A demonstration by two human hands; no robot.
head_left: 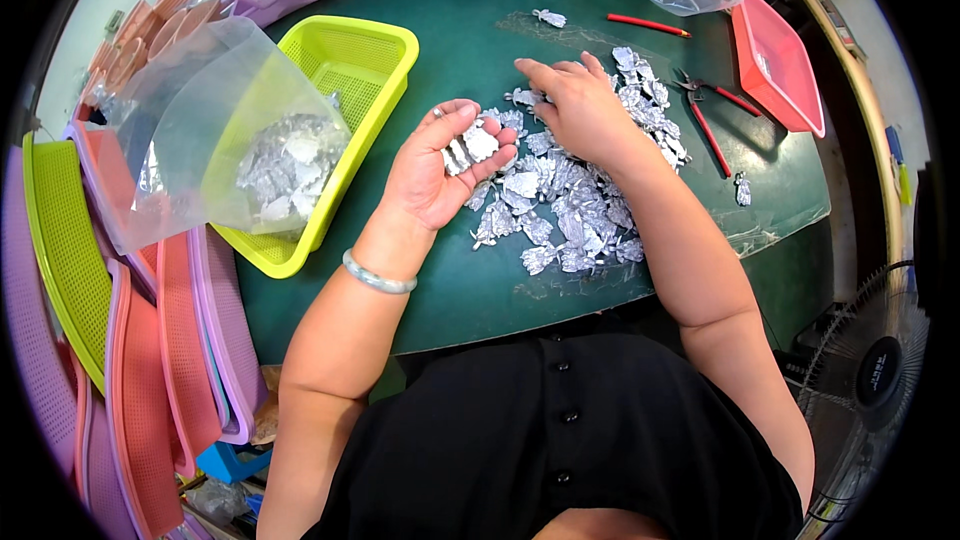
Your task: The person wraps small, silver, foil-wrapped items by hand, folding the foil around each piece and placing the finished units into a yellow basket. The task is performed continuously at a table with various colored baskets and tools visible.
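Your left hand (432, 168) cups silvery metallic pieces (481, 144); hold it level. Right hand (582, 110) (can't tell its grip) at pile (575, 202): pick lightly.

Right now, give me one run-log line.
left hand: holding silvery pieces | right hand: over silvery pile | pliers: open on table | clear bag: partly in green basket

Bench (470, 50) is viewed from the wearer's head by one fisheye camera, pointed steeply down at close range; left hand (430, 175) and right hand (585, 115) are framed near centre.
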